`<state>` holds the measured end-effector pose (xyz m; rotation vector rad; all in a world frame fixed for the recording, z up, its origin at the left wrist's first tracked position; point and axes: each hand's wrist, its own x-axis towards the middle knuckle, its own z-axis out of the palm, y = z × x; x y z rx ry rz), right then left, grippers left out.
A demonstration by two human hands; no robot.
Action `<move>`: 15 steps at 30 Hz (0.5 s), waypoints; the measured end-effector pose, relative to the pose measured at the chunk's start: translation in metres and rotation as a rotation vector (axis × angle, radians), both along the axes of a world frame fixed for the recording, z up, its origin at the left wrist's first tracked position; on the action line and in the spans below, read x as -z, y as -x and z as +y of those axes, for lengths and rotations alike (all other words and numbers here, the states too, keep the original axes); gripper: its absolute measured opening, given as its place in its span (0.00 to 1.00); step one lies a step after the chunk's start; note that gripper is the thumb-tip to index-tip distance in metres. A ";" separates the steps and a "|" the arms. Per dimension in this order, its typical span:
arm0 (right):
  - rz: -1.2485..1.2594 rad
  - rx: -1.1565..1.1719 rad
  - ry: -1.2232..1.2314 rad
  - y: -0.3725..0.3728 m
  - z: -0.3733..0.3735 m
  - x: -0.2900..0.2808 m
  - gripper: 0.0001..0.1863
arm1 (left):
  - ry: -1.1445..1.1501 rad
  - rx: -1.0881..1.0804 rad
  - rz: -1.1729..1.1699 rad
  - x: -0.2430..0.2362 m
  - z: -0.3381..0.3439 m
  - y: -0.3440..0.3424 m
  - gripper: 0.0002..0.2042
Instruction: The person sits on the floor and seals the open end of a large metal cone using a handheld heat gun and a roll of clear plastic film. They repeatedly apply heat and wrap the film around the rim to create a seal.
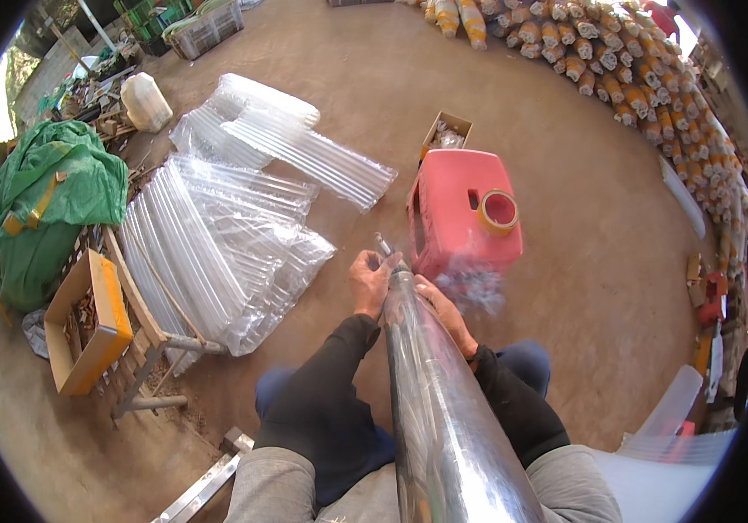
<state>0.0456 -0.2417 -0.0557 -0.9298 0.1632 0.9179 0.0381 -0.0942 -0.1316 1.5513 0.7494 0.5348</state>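
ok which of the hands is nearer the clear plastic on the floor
Left. The left hand is to the right of the clear plastic, at the far end of the shiny tube; the right hand is farther right, across the tube.

**Wide floor to the right, pink stool close ahead**

The long shiny tube (448,410) bars any straight crossing between the left hand (370,286) and right hand (446,315); the way round lies past its far end. There the pink stool (457,187), topped by a tape roll (484,212), stands near the right hand. Leftward, a strip of bare floor (592,235) separates the left hand from spread clear plastic sleeves (217,253). Rightward, open floor runs up to stacked orange-banded bundles (635,80).
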 end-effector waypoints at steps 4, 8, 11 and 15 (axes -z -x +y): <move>0.002 -0.030 -0.023 -0.001 0.003 -0.016 0.21 | 0.018 -0.001 -0.022 0.003 0.001 -0.003 0.20; 0.020 -0.057 -0.133 -0.005 -0.001 0.004 0.20 | -0.017 -0.001 0.003 0.001 0.001 -0.006 0.20; 0.046 -0.027 -0.039 -0.001 0.005 -0.021 0.18 | -0.021 0.001 0.035 -0.003 0.003 -0.004 0.21; -0.014 -0.042 -0.060 0.000 0.002 -0.009 0.20 | -0.017 0.018 0.032 -0.002 0.003 -0.003 0.20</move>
